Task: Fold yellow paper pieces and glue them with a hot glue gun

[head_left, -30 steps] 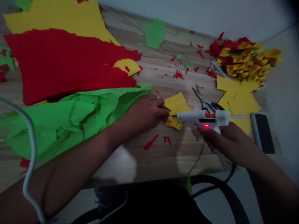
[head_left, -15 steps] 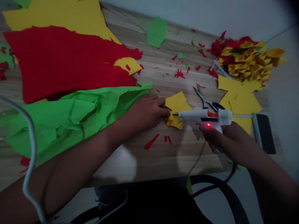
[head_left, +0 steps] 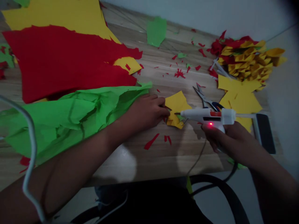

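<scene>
My left hand [head_left: 146, 111] rests on the wooden table [head_left: 158, 155] with its fingers closed on the left edge of a folded yellow paper piece [head_left: 177, 109]. My right hand [head_left: 225, 137] grips a white hot glue gun [head_left: 205, 115] whose red light is lit. The gun's nozzle points left and sits at the right side of the yellow piece. A dark cord runs from the gun down off the table edge.
Large red [head_left: 60, 62], yellow [head_left: 53, 15] and crumpled green [head_left: 67, 115] paper sheets cover the left. Scissors [head_left: 205, 99] lie behind the glue gun. A pile of folded yellow and red pieces [head_left: 247, 60] sits far right, a phone [head_left: 265, 132] beside it. Red scraps are scattered about.
The glue gun and my right hand have shifted slightly to the right, drawing the nozzle back toward the paper's right edge. My left hand keeps its hold.
</scene>
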The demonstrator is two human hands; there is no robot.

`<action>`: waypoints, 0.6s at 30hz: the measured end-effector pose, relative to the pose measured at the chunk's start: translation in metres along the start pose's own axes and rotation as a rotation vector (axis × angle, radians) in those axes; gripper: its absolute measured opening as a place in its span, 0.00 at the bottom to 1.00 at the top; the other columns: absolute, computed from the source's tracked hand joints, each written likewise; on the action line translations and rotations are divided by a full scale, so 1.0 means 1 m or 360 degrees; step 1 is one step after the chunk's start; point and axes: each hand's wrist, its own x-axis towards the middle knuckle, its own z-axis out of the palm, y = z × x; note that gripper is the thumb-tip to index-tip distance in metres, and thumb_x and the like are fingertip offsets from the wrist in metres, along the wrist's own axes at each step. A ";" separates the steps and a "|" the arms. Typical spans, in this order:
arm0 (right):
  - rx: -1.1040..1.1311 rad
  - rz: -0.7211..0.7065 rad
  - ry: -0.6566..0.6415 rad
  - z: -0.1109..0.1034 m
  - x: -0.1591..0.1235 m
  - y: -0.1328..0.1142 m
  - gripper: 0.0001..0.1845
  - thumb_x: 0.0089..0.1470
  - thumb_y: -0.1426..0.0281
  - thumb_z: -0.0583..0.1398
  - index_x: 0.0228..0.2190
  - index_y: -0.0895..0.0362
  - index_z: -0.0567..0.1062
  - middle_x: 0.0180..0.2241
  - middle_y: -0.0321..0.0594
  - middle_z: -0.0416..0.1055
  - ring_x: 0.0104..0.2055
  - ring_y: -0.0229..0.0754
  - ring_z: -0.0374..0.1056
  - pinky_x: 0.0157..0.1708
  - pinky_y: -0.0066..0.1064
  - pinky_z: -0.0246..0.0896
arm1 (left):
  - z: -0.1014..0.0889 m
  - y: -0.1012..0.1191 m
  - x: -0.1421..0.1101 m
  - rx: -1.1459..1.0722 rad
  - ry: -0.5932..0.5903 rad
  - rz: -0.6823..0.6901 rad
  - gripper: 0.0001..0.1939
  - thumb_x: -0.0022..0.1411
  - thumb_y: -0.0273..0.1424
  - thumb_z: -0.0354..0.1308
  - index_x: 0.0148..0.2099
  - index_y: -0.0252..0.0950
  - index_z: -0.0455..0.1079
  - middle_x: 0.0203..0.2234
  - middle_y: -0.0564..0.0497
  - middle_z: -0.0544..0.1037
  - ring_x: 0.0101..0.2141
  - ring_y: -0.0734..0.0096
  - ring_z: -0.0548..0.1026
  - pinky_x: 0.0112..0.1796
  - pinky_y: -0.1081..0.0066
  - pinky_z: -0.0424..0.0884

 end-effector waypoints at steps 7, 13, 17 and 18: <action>0.0942 -0.0183 0.0242 0.002 -0.005 0.020 0.22 0.58 0.49 0.59 0.26 0.53 0.76 0.12 0.33 0.63 0.13 0.38 0.58 0.14 0.29 0.50 | 0.002 -0.002 -0.001 -0.0120 0.0138 0.0008 0.12 0.68 0.30 0.55 0.48 0.41 0.78 0.39 0.49 0.80 0.40 0.64 0.76 0.38 0.66 0.66; 0.1533 -0.0200 0.0790 0.041 0.000 0.018 0.15 0.54 0.55 0.61 0.30 0.54 0.75 0.12 0.30 0.60 0.13 0.38 0.58 0.14 0.29 0.51 | -0.006 0.004 -0.003 -0.0196 0.0260 -0.0212 0.07 0.68 0.30 0.55 0.42 0.37 0.74 0.34 0.51 0.80 0.34 0.68 0.76 0.35 0.69 0.67; 0.1773 -0.0225 0.0963 0.067 0.006 0.023 0.13 0.55 0.59 0.61 0.31 0.56 0.77 0.12 0.29 0.60 0.13 0.37 0.57 0.14 0.28 0.51 | -0.007 0.007 -0.003 -0.0084 0.0247 -0.0106 0.08 0.66 0.33 0.59 0.44 0.37 0.75 0.35 0.49 0.80 0.36 0.65 0.76 0.37 0.66 0.67; 0.1796 -0.0235 0.0993 0.070 0.007 0.024 0.12 0.55 0.59 0.61 0.31 0.56 0.77 0.12 0.29 0.60 0.13 0.37 0.58 0.15 0.28 0.52 | -0.006 0.007 -0.003 -0.0059 0.0223 -0.0088 0.09 0.66 0.34 0.60 0.45 0.37 0.75 0.37 0.49 0.80 0.37 0.64 0.76 0.38 0.66 0.67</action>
